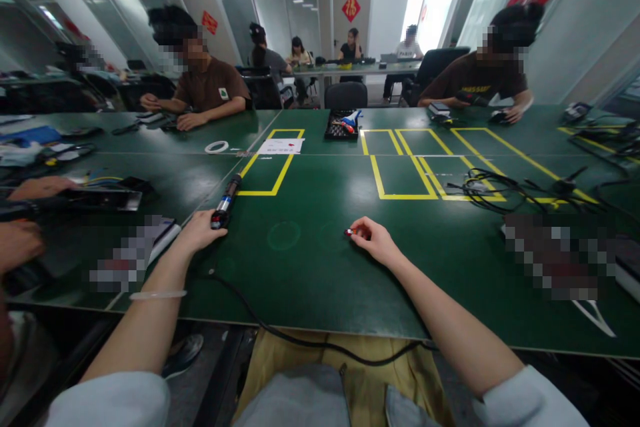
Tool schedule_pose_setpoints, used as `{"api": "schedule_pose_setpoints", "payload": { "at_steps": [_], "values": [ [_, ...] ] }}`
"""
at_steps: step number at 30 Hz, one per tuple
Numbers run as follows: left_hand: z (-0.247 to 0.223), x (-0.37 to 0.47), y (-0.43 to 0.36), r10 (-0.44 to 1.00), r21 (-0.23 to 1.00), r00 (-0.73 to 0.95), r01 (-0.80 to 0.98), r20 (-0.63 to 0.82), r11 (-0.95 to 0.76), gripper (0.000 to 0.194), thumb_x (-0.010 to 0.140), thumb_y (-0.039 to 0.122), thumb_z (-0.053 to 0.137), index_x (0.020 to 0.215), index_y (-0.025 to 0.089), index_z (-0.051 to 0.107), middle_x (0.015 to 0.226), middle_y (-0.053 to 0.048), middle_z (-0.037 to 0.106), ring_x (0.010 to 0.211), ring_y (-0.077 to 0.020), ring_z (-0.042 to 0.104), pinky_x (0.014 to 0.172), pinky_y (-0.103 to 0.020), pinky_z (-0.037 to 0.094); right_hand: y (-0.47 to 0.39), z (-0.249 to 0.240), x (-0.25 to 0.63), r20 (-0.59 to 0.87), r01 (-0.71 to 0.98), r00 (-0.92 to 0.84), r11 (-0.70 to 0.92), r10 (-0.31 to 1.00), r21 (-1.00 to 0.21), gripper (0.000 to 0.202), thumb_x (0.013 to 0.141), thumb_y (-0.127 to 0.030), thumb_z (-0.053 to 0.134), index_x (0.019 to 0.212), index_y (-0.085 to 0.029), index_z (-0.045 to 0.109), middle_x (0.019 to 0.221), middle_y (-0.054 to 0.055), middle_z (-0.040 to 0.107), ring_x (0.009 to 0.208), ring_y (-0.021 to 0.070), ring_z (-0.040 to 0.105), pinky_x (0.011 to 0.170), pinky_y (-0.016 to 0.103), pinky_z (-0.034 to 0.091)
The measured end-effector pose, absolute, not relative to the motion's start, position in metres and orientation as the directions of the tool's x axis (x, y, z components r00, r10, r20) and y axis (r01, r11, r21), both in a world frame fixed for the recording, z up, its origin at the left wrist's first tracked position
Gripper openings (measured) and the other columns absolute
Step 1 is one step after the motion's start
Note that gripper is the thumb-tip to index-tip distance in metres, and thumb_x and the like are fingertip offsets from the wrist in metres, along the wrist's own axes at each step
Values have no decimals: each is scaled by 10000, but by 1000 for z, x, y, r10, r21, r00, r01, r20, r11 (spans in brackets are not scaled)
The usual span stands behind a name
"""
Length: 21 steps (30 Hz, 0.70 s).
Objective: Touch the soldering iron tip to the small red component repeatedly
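Observation:
My left hand [200,231] is wrapped round the lower end of a dark cylindrical tool [227,201] with a silver and blue band, over the green table [310,280]. Between the fingertips of my right hand [373,239] is a small red and white object [349,232], too small to name. The two hands are well apart, with bare green tabletop between them.
A black tray [341,127] holds blue and red items. White paper [281,146] and a tape roll [217,147] lie at the back left, tangled black cables [485,188] at the right. A black cord [260,321] crosses the front edge. Another person's hands [23,243] are at far left.

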<state>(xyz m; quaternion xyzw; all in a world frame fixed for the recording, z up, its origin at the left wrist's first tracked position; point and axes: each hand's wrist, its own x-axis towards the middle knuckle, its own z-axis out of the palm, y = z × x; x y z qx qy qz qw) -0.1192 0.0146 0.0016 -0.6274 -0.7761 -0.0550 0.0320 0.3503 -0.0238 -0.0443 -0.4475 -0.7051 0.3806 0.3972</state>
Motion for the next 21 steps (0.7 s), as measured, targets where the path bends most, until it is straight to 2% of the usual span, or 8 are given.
{"api": "schedule_pose_setpoints", "payload": {
  "at_steps": [3, 6, 10, 14, 21],
  "values": [
    [0, -114, 14, 987, 20, -150, 989, 58, 150, 635, 704, 362, 670, 1251, 110, 470, 1261, -104, 529, 1172, -235, 487, 954, -288, 401, -24, -44, 349, 220, 323, -280, 308, 934, -895, 186, 785, -303, 597, 921, -177, 581, 659, -35, 519, 568, 102, 455, 551, 225, 374],
    [3, -95, 11, 981, 25, -188, 982, 41, 188, 700, 714, 477, 622, 1294, 120, 461, 1311, -149, 475, 1090, -262, 549, 888, -333, 448, -24, -44, 349, 226, 323, -273, 310, 935, -894, 182, 785, -305, 598, 915, -179, 582, 663, -32, 522, 573, 104, 454, 557, 227, 378],
    [7, -54, 3, 975, 44, -220, 975, 32, 218, 697, 714, 562, 555, 1292, 180, 479, 1297, -148, 459, 1025, -291, 589, 825, -376, 480, -25, -42, 349, 227, 319, -278, 313, 933, -895, 178, 786, -306, 594, 913, -182, 578, 666, -33, 522, 569, 105, 451, 555, 230, 376],
    [5, -2, -4, 988, 60, -127, 991, 84, 123, 620, 719, 534, 539, 1237, 193, 515, 1217, -127, 489, 1012, -294, 579, 821, -380, 480, -26, -38, 349, 250, 304, -272, 329, 929, -894, 183, 790, -290, 585, 941, -192, 553, 726, -23, 550, 595, 107, 463, 573, 230, 389],
    [-2, 95, -18, 982, 125, 92, 986, 163, -113, 544, 732, 467, 560, 1189, 177, 511, 1111, -116, 494, 970, -263, 538, 793, -352, 460, -26, -37, 352, 315, 364, -298, 413, 901, -835, 61, 814, -247, 560, 844, -194, 558, 741, -17, 528, 624, 116, 464, 614, 241, 389]
  ]
}}
